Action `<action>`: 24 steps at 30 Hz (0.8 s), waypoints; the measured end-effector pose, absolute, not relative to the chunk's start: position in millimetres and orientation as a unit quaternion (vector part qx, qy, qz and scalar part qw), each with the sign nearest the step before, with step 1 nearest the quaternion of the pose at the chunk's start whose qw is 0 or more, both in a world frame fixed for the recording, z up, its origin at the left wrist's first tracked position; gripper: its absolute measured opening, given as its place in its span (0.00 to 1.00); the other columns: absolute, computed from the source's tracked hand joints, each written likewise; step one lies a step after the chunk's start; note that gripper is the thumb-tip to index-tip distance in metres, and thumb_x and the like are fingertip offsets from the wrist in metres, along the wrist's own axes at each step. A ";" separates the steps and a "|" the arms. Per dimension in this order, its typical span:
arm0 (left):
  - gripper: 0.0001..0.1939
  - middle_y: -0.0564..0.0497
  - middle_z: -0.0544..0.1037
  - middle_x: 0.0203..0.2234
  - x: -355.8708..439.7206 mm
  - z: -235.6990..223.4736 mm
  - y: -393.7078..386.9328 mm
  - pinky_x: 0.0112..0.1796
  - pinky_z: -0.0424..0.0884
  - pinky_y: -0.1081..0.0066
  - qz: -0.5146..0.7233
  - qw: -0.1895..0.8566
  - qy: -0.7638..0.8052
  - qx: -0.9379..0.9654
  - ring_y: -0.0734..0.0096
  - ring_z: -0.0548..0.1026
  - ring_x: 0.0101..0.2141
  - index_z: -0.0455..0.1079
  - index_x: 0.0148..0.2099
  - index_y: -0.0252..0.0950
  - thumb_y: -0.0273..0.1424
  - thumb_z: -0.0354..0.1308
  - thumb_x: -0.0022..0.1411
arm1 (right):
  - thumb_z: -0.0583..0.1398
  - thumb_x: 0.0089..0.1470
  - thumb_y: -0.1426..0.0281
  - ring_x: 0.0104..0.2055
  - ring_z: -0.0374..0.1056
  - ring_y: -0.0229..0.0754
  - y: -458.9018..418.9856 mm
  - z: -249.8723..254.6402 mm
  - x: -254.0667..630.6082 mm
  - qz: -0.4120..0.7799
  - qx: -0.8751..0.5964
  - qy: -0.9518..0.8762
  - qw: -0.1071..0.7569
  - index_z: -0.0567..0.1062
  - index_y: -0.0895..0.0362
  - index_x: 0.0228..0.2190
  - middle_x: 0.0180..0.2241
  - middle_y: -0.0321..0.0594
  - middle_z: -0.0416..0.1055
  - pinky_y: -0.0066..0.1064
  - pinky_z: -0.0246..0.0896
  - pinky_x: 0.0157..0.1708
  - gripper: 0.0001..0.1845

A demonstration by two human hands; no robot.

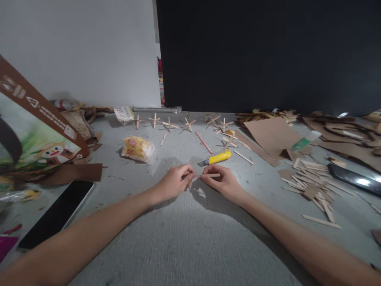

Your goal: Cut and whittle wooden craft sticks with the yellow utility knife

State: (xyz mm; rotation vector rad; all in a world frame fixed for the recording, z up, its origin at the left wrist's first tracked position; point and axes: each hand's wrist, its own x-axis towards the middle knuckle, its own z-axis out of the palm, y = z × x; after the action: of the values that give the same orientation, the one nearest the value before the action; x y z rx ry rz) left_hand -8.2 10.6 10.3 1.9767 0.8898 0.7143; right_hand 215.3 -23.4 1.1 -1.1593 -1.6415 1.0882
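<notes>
At the left, a dark phone (56, 214) lies flat beside the forearm, and it would be better to keep the elbow away from it. Next come a yellow packet (137, 149) and, farther back, a row of crossed sticks (154, 120), which I think a careless sleeve could disturb easily. Near the middle, the left hand (177, 180) has its fingers curled and their tips brought together close to one end of the small wooden stick (213, 175); I cannot tell if they grasp it also. The stick is above the grey table (178, 246), in front of the person, and the right hand (224, 182) pinches it between thumb and fingers. For such thin wood, a light and steady pinch seems best, with both wrists low for support, because hard pressure may split it. Just beyond the fingers lies a yellow cutter (219, 157) with its blade exposed, so the knuckles should not drift forward. At the right, loose sticks (315, 188) are heaped, well apart from the hands.
</notes>
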 end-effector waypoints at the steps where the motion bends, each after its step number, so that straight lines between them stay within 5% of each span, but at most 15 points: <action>1: 0.10 0.55 0.76 0.24 -8.3 10.5 10.5 0.33 0.66 0.70 0.284 0.415 0.354 0.789 0.72 0.72 0.25 0.69 0.39 0.39 0.36 0.54 0.75 | 0.66 0.60 0.49 0.24 0.58 0.36 -23.8 2.2 215.0 0.439 -0.456 -0.655 0.412 0.72 0.52 0.32 0.25 0.32 0.66 0.29 0.53 0.24 0.21; 13: 0.11 0.55 0.75 0.26 -9.6 9.4 9.2 0.40 0.70 0.67 0.274 0.351 0.332 0.831 0.69 0.73 0.29 0.70 0.38 0.40 0.33 0.53 0.76 | 0.64 0.61 0.57 0.29 0.53 0.38 -28.0 4.4 215.2 0.454 -0.412 -0.691 0.382 0.55 0.49 0.29 0.28 0.30 0.59 0.30 0.53 0.29 0.23; 24: 0.10 0.54 0.76 0.28 -10.0 7.8 8.6 0.42 0.71 0.66 0.327 0.307 0.362 0.817 0.67 0.75 0.33 0.69 0.38 0.40 0.31 0.54 0.75 | 0.64 0.65 0.53 0.34 0.71 0.43 -25.6 0.0 216.6 0.378 -0.426 -0.695 0.439 0.76 0.52 0.35 0.32 0.39 0.75 0.34 0.69 0.35 0.16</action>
State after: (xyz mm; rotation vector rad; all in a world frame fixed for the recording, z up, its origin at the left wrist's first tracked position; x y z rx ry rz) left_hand -10.0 8.6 7.8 2.1616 0.9586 0.8641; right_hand 216.6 -25.6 0.0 -1.0581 -1.7267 0.9380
